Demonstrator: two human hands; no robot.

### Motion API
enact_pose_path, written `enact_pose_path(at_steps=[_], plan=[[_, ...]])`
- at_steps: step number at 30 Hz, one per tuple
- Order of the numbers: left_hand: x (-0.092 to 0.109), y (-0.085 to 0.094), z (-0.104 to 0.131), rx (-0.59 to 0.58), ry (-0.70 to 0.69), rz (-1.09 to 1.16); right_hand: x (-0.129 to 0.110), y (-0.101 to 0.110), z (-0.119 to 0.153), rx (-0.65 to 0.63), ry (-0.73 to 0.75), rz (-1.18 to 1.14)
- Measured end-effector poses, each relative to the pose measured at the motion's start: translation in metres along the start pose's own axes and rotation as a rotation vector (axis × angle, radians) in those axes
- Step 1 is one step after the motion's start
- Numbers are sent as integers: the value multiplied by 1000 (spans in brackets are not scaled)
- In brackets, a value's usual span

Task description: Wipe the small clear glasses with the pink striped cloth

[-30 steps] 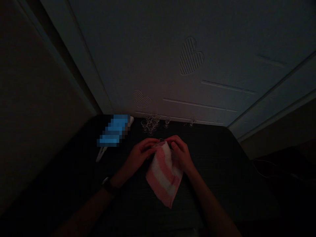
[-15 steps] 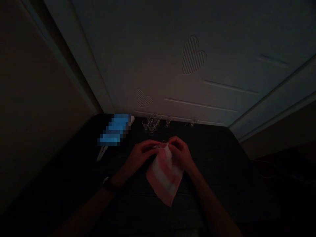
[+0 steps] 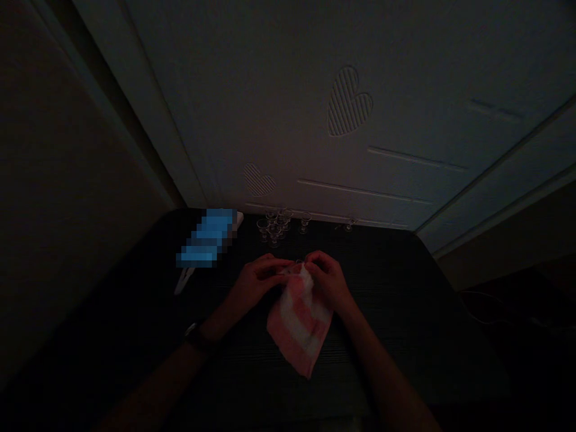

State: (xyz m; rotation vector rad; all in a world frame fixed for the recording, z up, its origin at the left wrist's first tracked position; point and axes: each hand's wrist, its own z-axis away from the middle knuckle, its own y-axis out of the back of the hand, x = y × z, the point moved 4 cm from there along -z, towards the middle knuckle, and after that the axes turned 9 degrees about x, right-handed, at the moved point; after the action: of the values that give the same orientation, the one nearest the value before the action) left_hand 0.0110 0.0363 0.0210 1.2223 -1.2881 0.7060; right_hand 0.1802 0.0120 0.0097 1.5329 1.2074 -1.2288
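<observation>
A pink and white striped cloth hangs from my hands above the dark table, its lower corner pointing toward me. My right hand pinches the upper edge of the cloth. Facing it, my left hand is closed, thumb and fingers together on a small clear glass. Only a curved bit of that glass shows between the fingertips; cloth and fingers cover the rest. Beyond my hands, several small stemmed glasses stand clustered, with one more glass just right of them.
Farther right, another small glass is near the back edge. At the left, a device with a blurred blue screen leans on a white stand. A pale panel with raised hearts rises behind the dark table. The light is dim.
The cloth and both hands have shifted slightly around the glass, fingers still pinched. The view has moved a little; the standing glasses stay in place.
</observation>
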Motion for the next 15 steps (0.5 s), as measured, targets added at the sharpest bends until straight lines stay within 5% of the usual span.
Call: enact_pose_path(at_steps=[5,15], plan=[[-4,-4,1,-16,81,75,2,-1,1,2,-57,-56],[-5,0,1,54,-9,-51,0,-6,4,-6,-52,-131]])
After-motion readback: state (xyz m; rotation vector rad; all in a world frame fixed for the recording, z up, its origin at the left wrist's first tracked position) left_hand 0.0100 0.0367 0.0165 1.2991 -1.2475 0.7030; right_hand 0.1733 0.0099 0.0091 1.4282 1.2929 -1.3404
